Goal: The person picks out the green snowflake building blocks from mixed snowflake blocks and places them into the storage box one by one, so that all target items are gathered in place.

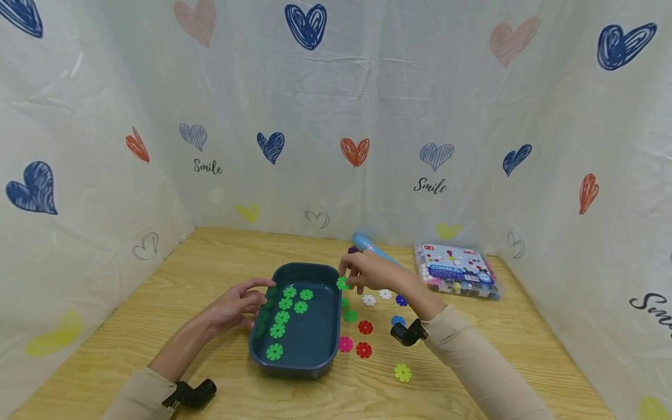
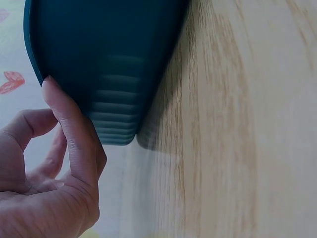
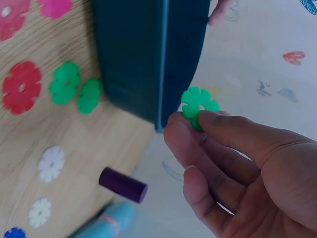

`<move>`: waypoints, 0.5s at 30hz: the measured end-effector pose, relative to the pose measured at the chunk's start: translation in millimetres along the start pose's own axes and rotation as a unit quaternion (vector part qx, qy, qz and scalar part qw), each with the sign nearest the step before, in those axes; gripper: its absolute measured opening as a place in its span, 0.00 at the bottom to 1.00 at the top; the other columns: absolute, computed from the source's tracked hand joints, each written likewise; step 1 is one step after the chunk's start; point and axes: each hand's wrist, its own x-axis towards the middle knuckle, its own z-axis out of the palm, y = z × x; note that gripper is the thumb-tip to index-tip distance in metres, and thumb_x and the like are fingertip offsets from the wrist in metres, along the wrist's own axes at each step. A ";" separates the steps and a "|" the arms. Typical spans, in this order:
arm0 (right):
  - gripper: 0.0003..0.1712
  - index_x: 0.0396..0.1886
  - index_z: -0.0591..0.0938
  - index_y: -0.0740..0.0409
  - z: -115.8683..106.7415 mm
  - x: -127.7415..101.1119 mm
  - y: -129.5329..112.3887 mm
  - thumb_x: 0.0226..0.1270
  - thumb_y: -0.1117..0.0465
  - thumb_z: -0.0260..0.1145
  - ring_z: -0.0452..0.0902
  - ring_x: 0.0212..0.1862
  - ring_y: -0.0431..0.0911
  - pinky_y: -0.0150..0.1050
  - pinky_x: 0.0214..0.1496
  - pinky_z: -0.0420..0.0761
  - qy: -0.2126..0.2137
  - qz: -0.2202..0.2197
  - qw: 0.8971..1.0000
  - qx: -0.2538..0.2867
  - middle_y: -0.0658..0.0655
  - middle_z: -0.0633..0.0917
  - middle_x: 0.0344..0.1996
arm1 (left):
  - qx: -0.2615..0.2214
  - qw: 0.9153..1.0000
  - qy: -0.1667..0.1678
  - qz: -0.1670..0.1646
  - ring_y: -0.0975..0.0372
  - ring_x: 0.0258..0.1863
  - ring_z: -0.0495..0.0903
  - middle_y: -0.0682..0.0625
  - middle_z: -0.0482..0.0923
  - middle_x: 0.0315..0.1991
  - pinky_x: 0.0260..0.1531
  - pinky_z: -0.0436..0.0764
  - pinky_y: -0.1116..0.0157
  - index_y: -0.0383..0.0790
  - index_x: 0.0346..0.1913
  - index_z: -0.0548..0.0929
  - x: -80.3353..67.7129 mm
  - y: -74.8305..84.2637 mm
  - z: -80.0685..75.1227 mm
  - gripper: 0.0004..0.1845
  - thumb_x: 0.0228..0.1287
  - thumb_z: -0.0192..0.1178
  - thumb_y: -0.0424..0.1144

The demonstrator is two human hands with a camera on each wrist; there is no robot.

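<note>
Two hands work over the table (image 1: 157, 291), where our tub (image 1: 299, 364) sits centred so both can reach it. Our left hand (image 1: 236, 306) rests loosely curled against its left wall, fingertips on the rim, holding nothing, seemingly to steady it. Our right hand (image 1: 367, 273) pinches one green disc (image 1: 342, 283) at the tub's far right corner. Seven green discs lie inside; other colours are scattered to its right, near the box (image 1: 458, 271).
</note>
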 end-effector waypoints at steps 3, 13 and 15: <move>0.06 0.44 0.79 0.57 -0.4 10.4 -9.8 0.70 0.66 0.61 0.86 0.28 0.47 0.37 0.39 0.83 -0.020 0.004 1.000 0.012 0.59 0.89 0.34 | 0.003 1.000 0.000 0.001 0.63 0.33 0.78 0.50 0.77 0.39 0.26 0.82 0.67 0.40 0.72 0.59 -0.6 -0.3 -0.7 0.27 0.74 0.50 0.36; 0.09 0.47 0.81 0.56 8.3 46.9 -33.8 0.72 0.68 0.58 0.86 0.29 0.49 0.34 0.32 0.81 -0.083 -0.008 0.996 0.012 0.59 0.87 0.33 | 0.013 1.000 0.001 0.004 0.62 0.34 0.79 0.50 0.77 0.40 0.27 0.82 0.67 0.41 0.71 0.61 -0.4 0.0 -1.3 0.26 0.74 0.51 0.37; 0.10 0.47 0.81 0.56 9.9 52.0 -38.0 0.71 0.67 0.58 0.86 0.29 0.49 0.33 0.30 0.79 -0.095 -0.007 0.995 0.008 0.61 0.88 0.34 | 0.013 1.000 -0.001 0.004 0.63 0.34 0.79 0.50 0.77 0.39 0.27 0.82 0.67 0.41 0.71 0.61 -0.2 -0.3 -1.5 0.26 0.74 0.51 0.37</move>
